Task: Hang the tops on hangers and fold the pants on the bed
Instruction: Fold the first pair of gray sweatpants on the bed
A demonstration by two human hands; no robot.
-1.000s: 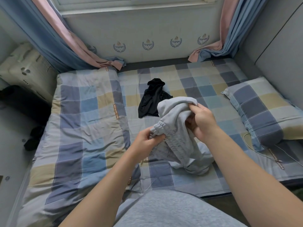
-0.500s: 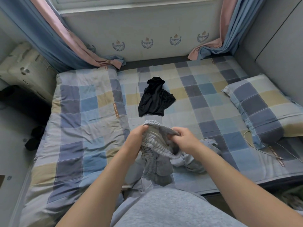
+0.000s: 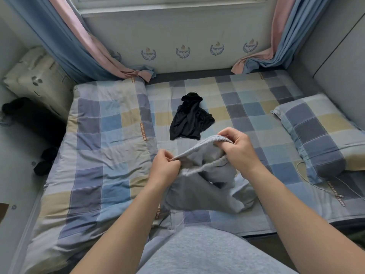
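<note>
Light grey pants [image 3: 205, 186] with a ribbed elastic waistband lie bunched near the bed's front edge, their top lifted off the bed. My left hand [image 3: 165, 167] pinches the waistband at its left end. My right hand [image 3: 235, 147] grips the waistband at its right end, slightly higher and farther away, so the band is stretched open between them. A crumpled black garment [image 3: 189, 119] lies beyond my hands in the middle of the checked bed [image 3: 246, 107]. No hanger is in sight.
A folded checked quilt [image 3: 102, 151] covers the bed's left half and a matching pillow [image 3: 316, 135] lies at the right, with a thin white cable [image 3: 314, 182] beside it. Curtains [image 3: 83, 48] hang at both back corners. Dark items [image 3: 45, 163] sit on the floor at left.
My hands have moved apart along the waistband, spreading it open; the right hand went up and away. A second ago the pants were a bundle held higher.
</note>
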